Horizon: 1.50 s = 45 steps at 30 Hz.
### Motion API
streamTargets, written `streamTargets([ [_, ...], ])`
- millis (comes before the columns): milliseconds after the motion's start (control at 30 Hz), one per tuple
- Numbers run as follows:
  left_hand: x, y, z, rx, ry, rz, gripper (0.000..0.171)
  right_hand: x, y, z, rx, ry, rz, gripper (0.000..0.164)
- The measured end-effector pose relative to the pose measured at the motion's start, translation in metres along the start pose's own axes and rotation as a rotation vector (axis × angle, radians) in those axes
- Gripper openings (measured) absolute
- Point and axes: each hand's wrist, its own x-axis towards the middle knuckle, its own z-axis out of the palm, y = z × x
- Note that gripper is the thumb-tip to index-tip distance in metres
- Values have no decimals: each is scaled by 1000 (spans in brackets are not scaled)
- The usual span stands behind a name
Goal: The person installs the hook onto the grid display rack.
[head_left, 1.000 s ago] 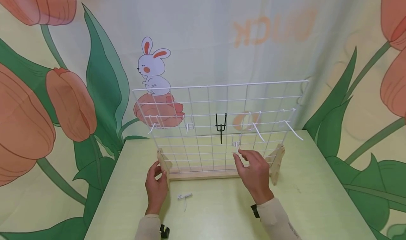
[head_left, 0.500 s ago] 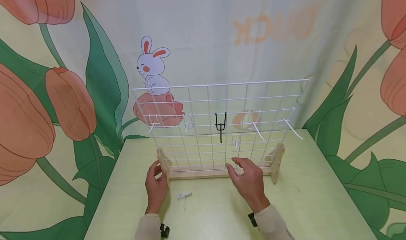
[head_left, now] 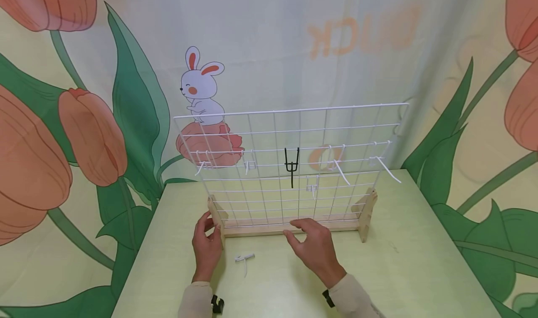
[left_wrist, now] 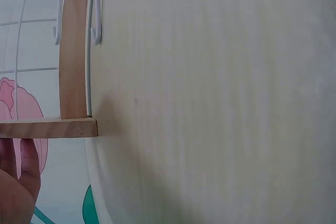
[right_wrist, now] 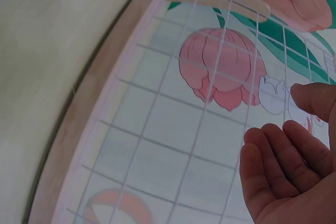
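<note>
My left hand [head_left: 206, 249] touches the outer face of the stand's left wooden foot [head_left: 215, 213] with thumb and fingertips. In the left wrist view, two of its fingers [left_wrist: 30, 156] rest against that board. My right hand [head_left: 315, 250] hovers before the base bar, thumb and fingers apart with nothing between them. Up behind it, a white wire hook [head_left: 312, 188] hangs on the white grid panel [head_left: 269, 133]. Between the hands, nearer the left, a loose white hook [head_left: 244, 259] lies on the table.
Higher on the grid hang a black hook [head_left: 292, 166] and several white ones, the rightmost hook [head_left: 384, 165] jutting forward. A wooden bar [head_left: 260, 231] joins the left foot to the right wooden foot [head_left: 366, 217]. Behind stands a printed curtain [head_left: 269, 52].
My right hand has let go of the lower white hook, which stays on the grid, and has moved down and left. The left hand keeps its place.
</note>
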Motion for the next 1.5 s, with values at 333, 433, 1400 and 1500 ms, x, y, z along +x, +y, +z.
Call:
streamTargets([
  [333,-2,1,-1,-5,-8,-16,54,-14,-12,29,5,-102,32,26],
  [433,-2,-1,-1,-4,-3,-13,54,-17,-17,36,17,-142,41,26],
  [1400,-1,2,-1,-7,-8,-18,53,-30,-49,96,30,-404,-3,26],
  [1500,0,2,-1,-2,-13,-32,53,-31,-54,104,20,-461,5,25],
])
